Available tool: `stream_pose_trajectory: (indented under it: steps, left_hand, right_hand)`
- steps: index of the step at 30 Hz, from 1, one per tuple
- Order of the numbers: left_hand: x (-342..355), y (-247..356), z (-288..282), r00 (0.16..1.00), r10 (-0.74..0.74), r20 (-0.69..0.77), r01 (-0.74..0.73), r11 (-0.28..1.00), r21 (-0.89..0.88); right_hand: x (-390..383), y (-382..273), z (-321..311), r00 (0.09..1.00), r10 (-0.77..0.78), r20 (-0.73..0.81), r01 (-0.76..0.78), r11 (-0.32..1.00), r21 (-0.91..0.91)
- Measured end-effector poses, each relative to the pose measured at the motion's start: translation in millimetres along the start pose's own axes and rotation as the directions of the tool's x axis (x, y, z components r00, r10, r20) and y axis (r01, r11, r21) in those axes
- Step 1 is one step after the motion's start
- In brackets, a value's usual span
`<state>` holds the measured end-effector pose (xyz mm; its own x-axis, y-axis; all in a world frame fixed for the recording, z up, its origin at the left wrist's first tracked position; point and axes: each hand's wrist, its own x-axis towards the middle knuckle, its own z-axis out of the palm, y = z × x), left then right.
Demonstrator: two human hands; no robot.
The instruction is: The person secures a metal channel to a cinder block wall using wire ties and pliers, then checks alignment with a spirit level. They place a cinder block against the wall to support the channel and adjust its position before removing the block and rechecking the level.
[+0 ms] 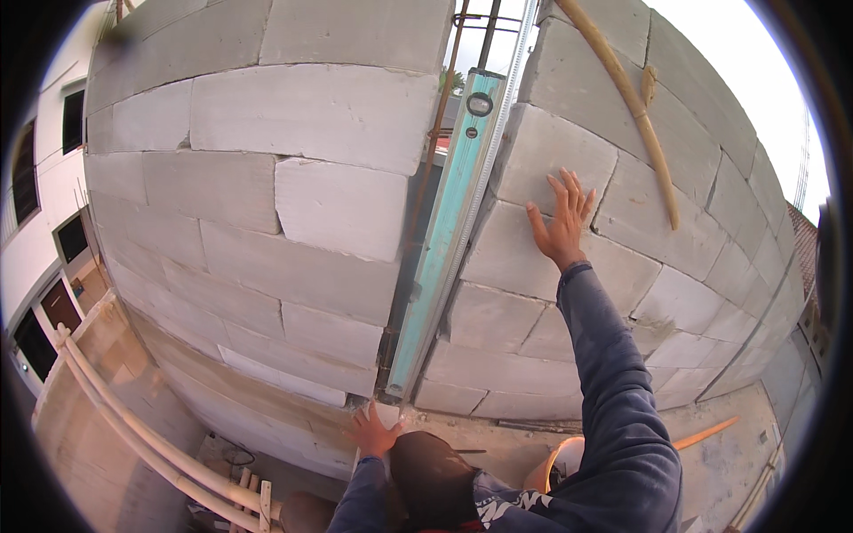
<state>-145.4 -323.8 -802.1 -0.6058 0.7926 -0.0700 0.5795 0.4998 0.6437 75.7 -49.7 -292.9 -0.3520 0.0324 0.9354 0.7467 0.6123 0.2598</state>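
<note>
A teal spirit level (449, 213) stands lengthwise in the gap between two block wall sections, with its round vials near the top. Along its right side runs a thin perforated metal strip (498, 133). My right hand (564, 218) is raised, fingers spread, at the face of the right block wall (551, 249); whether the palm presses on it I cannot tell. Down by the level's lower end, my left hand (375, 431) has its fingers apart, next to a small pale piece (387, 414) at the foot of the gap. Neither hand grips the level.
To the left rises another wall of pale blocks (311, 107). Steel bars (488, 35) stand in the gap. A bent wooden stick (635, 102) lies across the right wall. Wooden poles (151, 435) run at lower left; an orange-rimmed bucket (562, 464) sits beside my right arm.
</note>
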Motion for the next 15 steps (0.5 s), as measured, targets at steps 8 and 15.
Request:
stream_pose_trajectory:
  steps: [8,15]
  left_hand:
    - [29.7,51.1,11.9,0.951,0.115,-0.287,-0.193,0.945,-0.263]
    - [69.4,167.9,-93.3,0.825,0.251,-0.506,-0.431,0.859,-0.276]
  right_hand:
    - [153.4,-8.0,15.5,0.99,-0.083,-0.111,0.117,0.927,0.355]
    - [164.6,-19.1,47.4,0.971,-0.137,-0.197,0.189,0.943,0.273]
